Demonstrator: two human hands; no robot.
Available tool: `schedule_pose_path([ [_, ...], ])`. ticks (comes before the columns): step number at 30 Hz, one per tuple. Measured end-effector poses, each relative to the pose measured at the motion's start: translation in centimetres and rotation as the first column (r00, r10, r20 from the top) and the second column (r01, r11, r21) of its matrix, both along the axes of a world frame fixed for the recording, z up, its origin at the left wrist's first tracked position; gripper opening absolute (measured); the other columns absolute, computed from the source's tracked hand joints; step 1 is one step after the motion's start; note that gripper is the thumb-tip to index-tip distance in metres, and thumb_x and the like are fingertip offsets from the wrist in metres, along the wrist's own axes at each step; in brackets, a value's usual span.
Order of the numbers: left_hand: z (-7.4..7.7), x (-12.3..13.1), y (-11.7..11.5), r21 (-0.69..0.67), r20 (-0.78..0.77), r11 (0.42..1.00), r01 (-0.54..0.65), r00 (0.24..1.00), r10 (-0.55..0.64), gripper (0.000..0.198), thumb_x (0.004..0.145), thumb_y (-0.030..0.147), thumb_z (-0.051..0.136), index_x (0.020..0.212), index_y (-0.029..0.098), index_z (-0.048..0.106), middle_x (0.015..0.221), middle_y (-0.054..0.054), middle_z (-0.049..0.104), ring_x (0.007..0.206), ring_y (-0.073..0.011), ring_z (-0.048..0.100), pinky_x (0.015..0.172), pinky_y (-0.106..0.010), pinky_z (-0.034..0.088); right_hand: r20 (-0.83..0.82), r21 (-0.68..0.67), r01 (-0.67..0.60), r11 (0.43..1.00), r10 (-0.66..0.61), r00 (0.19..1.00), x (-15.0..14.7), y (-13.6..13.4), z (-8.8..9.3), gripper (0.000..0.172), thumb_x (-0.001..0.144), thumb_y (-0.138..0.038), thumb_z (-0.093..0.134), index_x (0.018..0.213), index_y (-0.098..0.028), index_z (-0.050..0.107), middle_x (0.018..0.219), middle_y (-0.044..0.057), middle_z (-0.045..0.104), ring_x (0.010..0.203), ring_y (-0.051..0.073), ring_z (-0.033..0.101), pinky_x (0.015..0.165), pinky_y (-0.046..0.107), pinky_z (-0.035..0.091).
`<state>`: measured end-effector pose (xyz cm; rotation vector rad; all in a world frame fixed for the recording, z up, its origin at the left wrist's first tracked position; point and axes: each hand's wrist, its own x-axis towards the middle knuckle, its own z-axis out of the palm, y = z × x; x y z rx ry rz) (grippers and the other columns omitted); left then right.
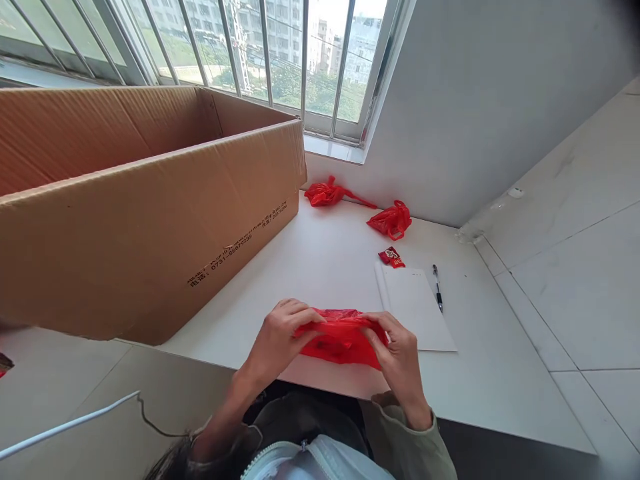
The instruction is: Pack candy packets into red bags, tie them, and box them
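Observation:
Both my hands hold a red plastic bag [339, 340] flat against the near edge of the white table [330, 260]. My left hand [278, 337] pinches its left end, fingers curled over the top. My right hand [397, 350] grips its right end in the same way. The bag is folded into a short wide strip between them.
A large open cardboard box [150, 220] fills the table's left side. Two knotted red bags [325, 194] [391, 220] lie at the back near the window. A white notepad [415, 307], a black pen [438, 288] and a small red packet [391, 257] lie right of my hands.

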<state>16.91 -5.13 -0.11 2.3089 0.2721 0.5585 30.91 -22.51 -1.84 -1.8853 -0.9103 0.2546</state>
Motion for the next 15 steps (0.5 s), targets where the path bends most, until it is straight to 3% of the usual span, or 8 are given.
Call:
schedule_pose_path([
  [2,-0.6,-0.4,1.1,-0.278,0.072,0.957,-0.085,0.991,0.109,0.01,0.085,0.022,0.063,0.076,0.019,0.065,0.074,0.0,0.062,0.071,-0.0154,0.054,0.068,-0.027,0.043,-0.177,0.138,0.184,0.973,-0.158,0.971,0.3,-0.3,-0.9,0.015,0.086,-0.032,0.059,0.092,-0.021,0.067,0.092,0.004,0.067,0.086,0.019,0.059,0.079,0.033,0.048],
  [5,-1.1,-1.0,2.3,-0.689,0.153,0.721,-0.078,0.956,0.249,0.014,0.08,0.028,0.07,0.073,0.019,0.061,0.071,0.002,0.057,0.068,-0.0124,0.051,0.064,-0.022,0.042,-0.462,0.299,0.432,0.851,-0.267,0.846,0.8,-1.0,-2.4,0.019,0.079,-0.033,0.066,0.091,-0.019,0.063,0.082,0.001,0.064,0.074,0.015,0.056,0.068,0.027,0.047],
  [7,-1.1,-1.2,2.5,-0.819,0.173,0.573,-0.018,0.945,0.277,0.015,0.079,0.03,0.071,0.079,0.02,0.06,0.078,0.001,0.057,0.072,-0.0123,0.052,0.067,-0.021,0.043,-0.584,0.317,0.505,0.803,-0.255,0.771,1.0,-1.4,-2.9,0.023,0.075,-0.031,0.068,0.093,-0.018,0.061,0.079,0.0,0.062,0.07,0.013,0.055,0.065,0.026,0.045],
  [8,-0.9,-1.2,2.3,-0.842,0.178,0.54,0.003,0.946,0.272,0.016,0.079,0.031,0.071,0.084,0.02,0.059,0.083,0.0,0.058,0.075,-0.0129,0.053,0.068,-0.022,0.044,-0.609,0.306,0.515,0.801,-0.251,0.752,1.1,-1.5,-2.9,0.026,0.073,-0.03,0.069,0.095,-0.018,0.061,0.08,0.0,0.062,0.071,0.013,0.056,0.065,0.026,0.046],
  [10,-0.3,-1.3,1.8,-0.819,0.203,0.573,0.013,0.942,0.268,0.022,0.081,0.033,0.068,0.097,0.023,0.058,0.096,-0.003,0.059,0.086,-0.0163,0.056,0.072,-0.025,0.047,-0.598,0.293,0.497,0.817,-0.249,0.762,0.9,-1.9,-2.5,0.034,0.072,-0.029,0.07,0.103,-0.019,0.059,0.092,0.003,0.064,0.078,0.016,0.059,0.069,0.028,0.048],
  [12,0.7,-1.6,1.2,-0.689,0.281,0.724,-0.042,0.905,0.32,0.035,0.08,0.033,0.068,0.111,0.025,0.054,0.113,-0.007,0.057,0.106,-0.0223,0.055,0.083,-0.032,0.048,-0.504,0.33,0.469,0.819,-0.267,0.821,0.4,-2.3,-1.3,0.045,0.073,-0.029,0.07,0.114,-0.021,0.054,0.111,0.008,0.061,0.095,0.02,0.06,0.078,0.034,0.05],
  [14,1.9,-1.9,0.4,-0.397,0.418,0.898,-0.189,0.834,0.36,0.053,0.075,0.029,0.073,0.122,0.026,0.049,0.126,-0.009,0.05,0.121,-0.0281,0.047,0.097,-0.042,0.044,-0.318,0.411,0.451,0.792,-0.339,0.885,-0.3,-2.6,0.3,0.052,0.075,-0.026,0.069,0.123,-0.023,0.049,0.126,0.01,0.054,0.111,0.024,0.056,0.091,0.041,0.047],
  [15,2.6,-2.0,0.0,-0.197,0.489,0.939,-0.282,0.802,0.343,0.059,0.071,0.027,0.077,0.123,0.026,0.05,0.129,-0.01,0.048,0.124,-0.0302,0.044,0.1,-0.046,0.042,-0.183,0.454,0.43,0.78,-0.39,0.902,-0.7,-2.7,1.2,0.051,0.076,-0.024,0.068,0.124,-0.024,0.049,0.126,0.009,0.053,0.114,0.024,0.054,0.096,0.043,0.044],
])
